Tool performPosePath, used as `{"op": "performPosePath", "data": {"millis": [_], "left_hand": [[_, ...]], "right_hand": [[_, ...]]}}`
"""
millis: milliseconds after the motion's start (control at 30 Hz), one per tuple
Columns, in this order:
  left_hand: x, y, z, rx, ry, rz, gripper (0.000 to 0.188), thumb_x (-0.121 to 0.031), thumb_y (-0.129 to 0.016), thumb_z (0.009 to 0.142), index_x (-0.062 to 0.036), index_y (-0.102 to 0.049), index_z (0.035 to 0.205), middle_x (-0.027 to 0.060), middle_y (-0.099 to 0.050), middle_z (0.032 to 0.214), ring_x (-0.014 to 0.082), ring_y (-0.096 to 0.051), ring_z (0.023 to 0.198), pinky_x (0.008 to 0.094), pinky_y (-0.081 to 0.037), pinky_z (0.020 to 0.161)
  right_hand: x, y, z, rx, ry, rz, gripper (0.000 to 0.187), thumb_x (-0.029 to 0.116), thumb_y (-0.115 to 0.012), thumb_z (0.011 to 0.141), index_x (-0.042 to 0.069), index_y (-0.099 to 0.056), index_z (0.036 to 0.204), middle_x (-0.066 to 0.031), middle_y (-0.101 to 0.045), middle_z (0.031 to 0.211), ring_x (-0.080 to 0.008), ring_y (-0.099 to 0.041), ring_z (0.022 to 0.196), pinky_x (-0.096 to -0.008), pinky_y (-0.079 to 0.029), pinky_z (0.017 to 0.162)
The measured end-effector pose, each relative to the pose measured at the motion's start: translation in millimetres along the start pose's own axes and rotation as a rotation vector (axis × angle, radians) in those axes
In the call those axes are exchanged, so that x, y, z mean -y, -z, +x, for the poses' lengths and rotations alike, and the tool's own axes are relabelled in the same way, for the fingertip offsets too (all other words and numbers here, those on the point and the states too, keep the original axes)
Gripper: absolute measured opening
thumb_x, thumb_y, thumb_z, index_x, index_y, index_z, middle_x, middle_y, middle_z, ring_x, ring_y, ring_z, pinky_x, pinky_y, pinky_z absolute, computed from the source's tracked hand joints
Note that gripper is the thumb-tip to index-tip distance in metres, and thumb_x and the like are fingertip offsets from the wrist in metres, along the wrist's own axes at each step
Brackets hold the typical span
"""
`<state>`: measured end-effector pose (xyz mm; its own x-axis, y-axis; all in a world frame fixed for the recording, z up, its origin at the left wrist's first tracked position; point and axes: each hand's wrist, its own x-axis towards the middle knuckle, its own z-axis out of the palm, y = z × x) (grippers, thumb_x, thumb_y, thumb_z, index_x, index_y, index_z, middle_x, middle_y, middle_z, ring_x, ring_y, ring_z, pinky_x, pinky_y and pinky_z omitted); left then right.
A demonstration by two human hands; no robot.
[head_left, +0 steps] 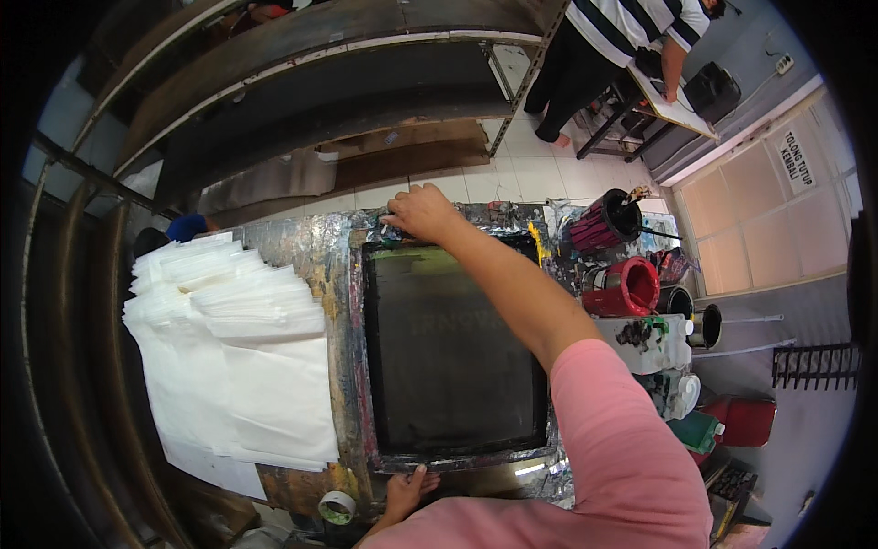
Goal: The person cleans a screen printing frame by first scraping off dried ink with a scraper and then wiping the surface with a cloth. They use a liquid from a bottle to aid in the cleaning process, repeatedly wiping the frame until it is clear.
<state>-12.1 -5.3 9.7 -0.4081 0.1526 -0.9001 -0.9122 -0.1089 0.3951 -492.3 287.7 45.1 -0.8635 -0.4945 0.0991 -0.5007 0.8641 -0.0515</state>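
Observation:
A screen printing frame [368, 384] with dark mesh lies flat on the paint-stained table, a faint yellow-green ink smear at its far end. My right arm reaches across it, and my right hand [422, 212] is closed over the far edge near the far left corner; its fingertips are partly hidden. At the near edge, my left hand [408, 492] touches the frame's side with thumb up and fingers stretched to the right. Left of the frame spreads a thick, fanned pile of white sheets [247, 384], fabric or paper.
A roll of tape [337, 508] sits at the near table edge. Along the right stand a red ink tub [631, 285], a dark bucket [605, 222] and several plastic jugs [645, 343]. Shelving racks [302, 82] rise beyond. Another person [622, 37] stands at a small table far right.

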Motion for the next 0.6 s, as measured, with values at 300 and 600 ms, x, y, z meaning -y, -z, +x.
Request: {"op": "performPosePath", "data": {"millis": [300,600], "left_hand": [[7,5,5,0.054,-0.023,-0.005,0.049,-0.031,-0.062,0.106,0.0182,-0.060,0.111,0.0282,-0.072,0.106,0.0318,-0.075,0.096,0.0396,-0.064,0.087],[-2,3,-1,0.071,-0.041,0.011,0.049,-0.031,-0.062,0.106,0.0172,-0.061,0.112,0.0279,-0.072,0.108,0.0301,-0.075,0.097,0.0388,-0.064,0.088]], "right_hand": [[-74,67,-57,0.237,0.000,-0.037,0.029,0.014,-0.065,0.091,0.013,-0.065,0.121,-0.0080,-0.067,0.121,-0.0283,-0.063,0.116,-0.0440,-0.052,0.096],[-49,53,-64,0.137,-0.048,-0.171,0.037,0.034,-0.082,0.080,0.012,-0.069,0.106,-0.0051,-0.070,0.108,-0.0263,-0.065,0.113,-0.0430,-0.053,0.092]]}}
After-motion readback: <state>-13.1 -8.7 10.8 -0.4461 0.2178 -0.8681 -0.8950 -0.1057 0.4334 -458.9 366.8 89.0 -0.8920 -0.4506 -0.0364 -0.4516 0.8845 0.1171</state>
